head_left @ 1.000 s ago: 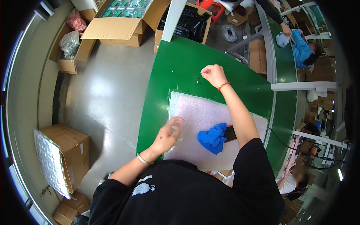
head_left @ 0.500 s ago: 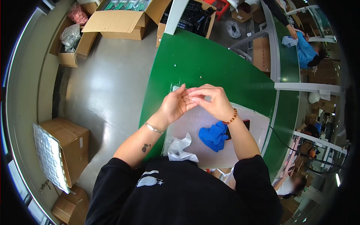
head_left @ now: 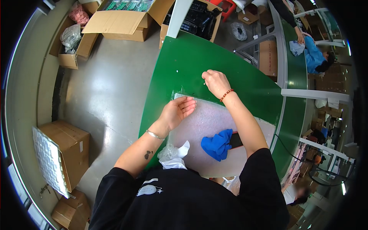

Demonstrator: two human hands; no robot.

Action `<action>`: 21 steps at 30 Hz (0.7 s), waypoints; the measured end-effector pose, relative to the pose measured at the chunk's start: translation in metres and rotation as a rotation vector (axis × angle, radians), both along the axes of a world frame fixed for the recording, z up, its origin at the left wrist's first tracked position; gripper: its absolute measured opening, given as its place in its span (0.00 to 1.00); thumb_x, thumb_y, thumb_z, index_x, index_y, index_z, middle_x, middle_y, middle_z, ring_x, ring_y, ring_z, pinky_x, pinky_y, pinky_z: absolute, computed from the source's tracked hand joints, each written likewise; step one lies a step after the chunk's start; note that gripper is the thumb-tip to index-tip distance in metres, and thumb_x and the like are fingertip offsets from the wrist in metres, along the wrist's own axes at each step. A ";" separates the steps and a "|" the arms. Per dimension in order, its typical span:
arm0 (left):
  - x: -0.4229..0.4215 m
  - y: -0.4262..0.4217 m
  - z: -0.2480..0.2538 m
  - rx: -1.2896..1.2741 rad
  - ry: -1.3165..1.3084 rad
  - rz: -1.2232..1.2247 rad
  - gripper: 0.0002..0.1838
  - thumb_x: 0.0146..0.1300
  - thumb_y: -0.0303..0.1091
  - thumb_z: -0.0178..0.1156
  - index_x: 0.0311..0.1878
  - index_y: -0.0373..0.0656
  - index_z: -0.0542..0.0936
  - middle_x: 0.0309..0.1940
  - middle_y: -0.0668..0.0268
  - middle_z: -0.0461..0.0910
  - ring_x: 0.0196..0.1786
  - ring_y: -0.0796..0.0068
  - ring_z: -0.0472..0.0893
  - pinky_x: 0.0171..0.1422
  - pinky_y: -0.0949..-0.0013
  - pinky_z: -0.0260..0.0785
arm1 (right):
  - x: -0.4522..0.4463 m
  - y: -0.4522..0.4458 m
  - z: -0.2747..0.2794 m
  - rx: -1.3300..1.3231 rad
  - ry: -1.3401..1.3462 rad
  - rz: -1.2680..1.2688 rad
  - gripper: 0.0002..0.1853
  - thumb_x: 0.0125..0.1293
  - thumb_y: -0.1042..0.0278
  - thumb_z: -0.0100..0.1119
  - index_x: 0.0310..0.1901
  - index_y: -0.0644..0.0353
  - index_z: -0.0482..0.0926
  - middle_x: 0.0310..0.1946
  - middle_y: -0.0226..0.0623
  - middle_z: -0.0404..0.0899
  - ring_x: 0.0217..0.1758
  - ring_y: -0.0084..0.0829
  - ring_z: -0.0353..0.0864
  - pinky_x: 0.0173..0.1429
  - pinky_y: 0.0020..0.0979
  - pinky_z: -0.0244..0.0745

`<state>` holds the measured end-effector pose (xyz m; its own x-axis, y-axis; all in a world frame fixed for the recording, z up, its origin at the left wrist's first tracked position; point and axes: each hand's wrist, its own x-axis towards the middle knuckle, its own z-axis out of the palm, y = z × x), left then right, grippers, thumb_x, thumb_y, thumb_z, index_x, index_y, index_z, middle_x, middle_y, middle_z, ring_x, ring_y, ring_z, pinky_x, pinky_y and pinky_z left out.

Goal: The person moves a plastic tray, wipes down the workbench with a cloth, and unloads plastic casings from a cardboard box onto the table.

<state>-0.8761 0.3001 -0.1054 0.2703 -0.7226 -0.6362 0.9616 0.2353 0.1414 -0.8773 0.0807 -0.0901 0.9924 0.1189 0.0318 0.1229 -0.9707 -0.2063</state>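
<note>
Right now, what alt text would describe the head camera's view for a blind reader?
Bare right hand curled closed above a green tabletop; left hand cupped open over the edge of a pale mat bearing a crumpled blue cloth.

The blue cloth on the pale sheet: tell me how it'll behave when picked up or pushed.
The blue cloth should be floppy, given its loose folds. It's probably light, as it looks like thin fabric. Pushed, it would likely bunch rather than roll, and might drag against the dark, red-edged object beside it.
</note>
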 end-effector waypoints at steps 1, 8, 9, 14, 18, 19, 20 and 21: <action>-0.001 -0.001 -0.001 0.001 0.001 0.002 0.15 0.70 0.34 0.42 0.46 0.34 0.74 0.42 0.58 0.79 0.44 0.70 0.79 0.52 0.70 0.74 | 0.001 -0.001 0.000 0.018 0.031 -0.019 0.04 0.50 0.80 0.61 0.28 0.63 0.76 0.28 0.39 0.78 0.31 0.41 0.79 0.35 0.37 0.75; 0.007 -0.021 0.010 -0.001 0.087 0.058 0.16 0.70 0.36 0.41 0.45 0.33 0.74 0.42 0.58 0.79 0.43 0.70 0.79 0.50 0.69 0.74 | -0.016 0.030 0.053 0.691 0.245 -0.113 0.03 0.50 0.78 0.61 0.26 0.62 0.76 0.27 0.39 0.78 0.32 0.39 0.80 0.37 0.37 0.76; 0.006 -0.021 0.005 0.001 0.091 0.053 0.16 0.70 0.36 0.41 0.45 0.33 0.74 0.42 0.58 0.79 0.43 0.70 0.79 0.50 0.69 0.74 | -0.019 0.026 0.046 0.628 0.186 -0.134 0.03 0.50 0.79 0.61 0.27 0.62 0.76 0.27 0.38 0.78 0.32 0.39 0.80 0.36 0.37 0.76; 0.014 -0.026 -0.001 0.259 -0.392 -0.159 0.11 0.66 0.36 0.51 0.38 0.38 0.78 0.35 0.63 0.80 0.39 0.73 0.79 0.41 0.69 0.73 | -0.029 -0.001 0.010 0.372 0.095 -0.204 0.04 0.51 0.78 0.61 0.28 0.61 0.76 0.28 0.37 0.78 0.32 0.40 0.79 0.35 0.37 0.75; 0.024 -0.029 0.004 0.794 -1.298 -0.449 0.06 0.57 0.34 0.61 0.32 0.42 0.80 0.28 0.65 0.79 0.34 0.71 0.79 0.36 0.67 0.71 | -0.029 0.000 -0.001 0.258 0.067 -0.174 0.04 0.51 0.78 0.61 0.29 0.60 0.75 0.28 0.38 0.78 0.32 0.40 0.79 0.35 0.38 0.74; 0.026 -0.031 -0.002 0.830 -1.512 -0.408 0.05 0.54 0.34 0.63 0.30 0.43 0.80 0.26 0.64 0.78 0.33 0.70 0.79 0.36 0.66 0.71 | -0.029 0.001 -0.002 0.227 0.042 -0.153 0.05 0.51 0.78 0.61 0.29 0.60 0.75 0.28 0.38 0.78 0.32 0.41 0.79 0.35 0.38 0.74; 0.026 -0.032 -0.008 0.861 -1.726 -0.362 0.05 0.51 0.33 0.66 0.28 0.44 0.80 0.24 0.64 0.77 0.32 0.68 0.79 0.35 0.65 0.70 | -0.028 0.001 -0.003 0.229 0.044 -0.153 0.05 0.51 0.78 0.61 0.29 0.60 0.75 0.28 0.38 0.78 0.32 0.41 0.79 0.35 0.38 0.74; 0.025 -0.033 -0.013 0.862 -1.725 -0.365 0.05 0.51 0.33 0.66 0.28 0.44 0.80 0.24 0.64 0.77 0.32 0.68 0.79 0.35 0.65 0.70 | -0.027 0.000 -0.004 0.209 0.044 -0.136 0.05 0.51 0.78 0.60 0.28 0.60 0.74 0.28 0.38 0.78 0.31 0.41 0.78 0.35 0.39 0.74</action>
<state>-0.8510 0.2673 -0.1185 0.8187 -0.5717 -0.0544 -0.3271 -0.5421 0.7740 -0.9040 0.0806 -0.0941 0.9998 -0.0208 -0.0020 -0.0199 -0.9133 -0.4067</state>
